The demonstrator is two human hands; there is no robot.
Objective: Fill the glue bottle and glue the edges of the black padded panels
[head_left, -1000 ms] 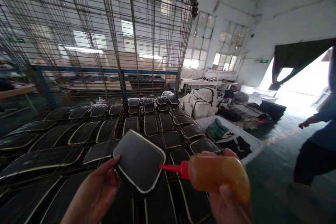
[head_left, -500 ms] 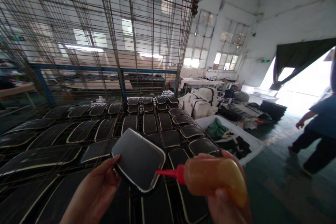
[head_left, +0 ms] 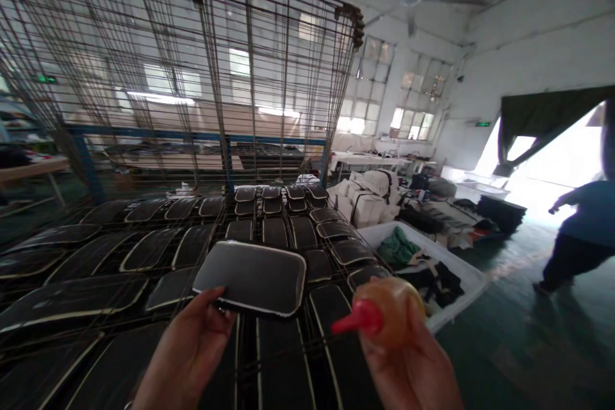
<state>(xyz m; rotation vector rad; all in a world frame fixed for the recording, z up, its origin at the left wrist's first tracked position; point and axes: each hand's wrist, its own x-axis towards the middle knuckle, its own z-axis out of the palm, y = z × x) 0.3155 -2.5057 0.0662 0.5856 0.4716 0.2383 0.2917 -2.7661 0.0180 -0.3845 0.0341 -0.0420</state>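
My left hand point(head_left: 199, 336) grips a black panel point(head_left: 254, 275) by its near left edge, thumb on top and fingers underneath. The panel is flat-faced with rounded corners and a pale line around its rim. In my right hand point(head_left: 408, 359) is a squeeze bottle point(head_left: 391, 311) of amber liquid with a red nozzle. Its nozzle points left and toward me, apart from the panel. Beneath both hands, rows of similar black panels point(head_left: 283, 359) with cream edges lie on a wire rack.
Raised wire racks point(head_left: 269, 64) stand behind the panels. To the right is a white bin point(head_left: 461, 298) holding green and black fabric. White bundles point(head_left: 368, 202) sit behind it. A person point(head_left: 583, 224) is at the far right.
The black panel has turned so its long side lies nearly level. My right hand has drawn the bottle away from the panel's edge and swung the nozzle toward me. The person has shifted.
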